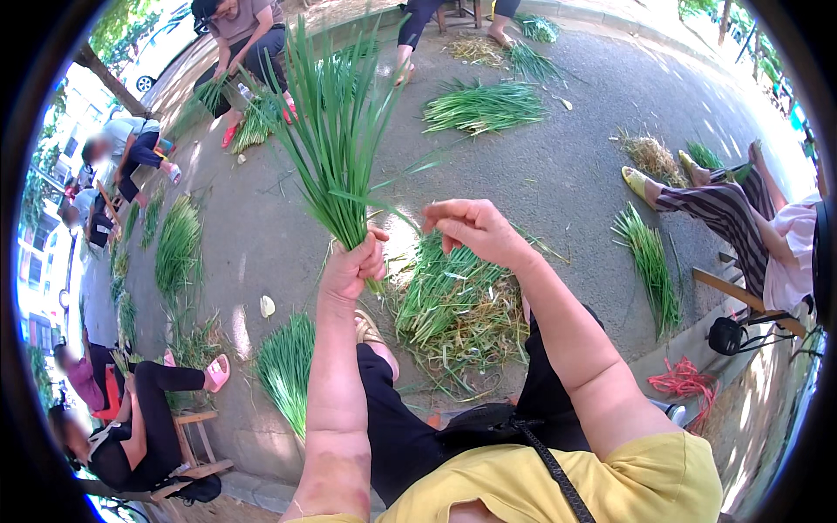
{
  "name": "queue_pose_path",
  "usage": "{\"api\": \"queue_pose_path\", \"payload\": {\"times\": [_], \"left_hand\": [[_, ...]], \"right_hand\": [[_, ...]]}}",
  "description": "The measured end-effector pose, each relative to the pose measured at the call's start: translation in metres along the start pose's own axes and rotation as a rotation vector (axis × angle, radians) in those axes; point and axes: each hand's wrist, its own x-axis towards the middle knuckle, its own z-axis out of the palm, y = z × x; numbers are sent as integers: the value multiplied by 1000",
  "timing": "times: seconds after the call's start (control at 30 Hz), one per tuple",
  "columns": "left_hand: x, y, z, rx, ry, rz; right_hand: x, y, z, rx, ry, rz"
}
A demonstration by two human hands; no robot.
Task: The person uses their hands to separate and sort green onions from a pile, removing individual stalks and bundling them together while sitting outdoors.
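Observation:
My left hand [354, 265] is closed around the lower stems of a bunch of garlic chives [337, 163]. The bunch stands upright, its long flat leaves fanning out above the fist and the pale stem ends showing below. To its right, my right hand [477, 230] hangs in the air with loosely curled, parted fingers and nothing visible in them. One bent leaf from the bunch reaches close to those fingertips. Below the right hand, a heap of chives [444, 281] lies on the ground between my feet, with dry yellowed leaf scraps [484, 323] along its near side.
Another chive pile [288, 369] lies beside my left forearm. More bundles lie ahead [484, 108] and to the right [647, 271]. Red plastic twine [683, 386] lies by the right kerb. Several people sit around on low stools, some handling chives. A black bag [726, 335] is at the right.

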Motion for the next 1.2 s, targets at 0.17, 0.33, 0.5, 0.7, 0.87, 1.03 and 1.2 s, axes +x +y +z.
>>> {"api": "queue_pose_path", "payload": {"times": [0.17,0.33,0.5,0.7,0.87,1.03,1.2], "left_hand": [[-4,3,-2,14,-18,16],[-3,2,0,-36,-11,19],[-3,2,0,35,-23,43],[-7,7,-3,83,64,-22],[-16,18,-14,339,176,-53],[-21,26,-8,582,223,-31],[-20,24,-11,727,217,-46]], "right_hand": [[-1,2,-4,-113,-204,22],[-4,-2,11,-127,-118,7],[0,10,14,-160,-116,51],[-4,3,9,-429,-173,7],[-5,10,-8,-790,32,-107],[-1,16,-33,-1023,354,-154],[3,9,-44,-1003,652,-110]]}}
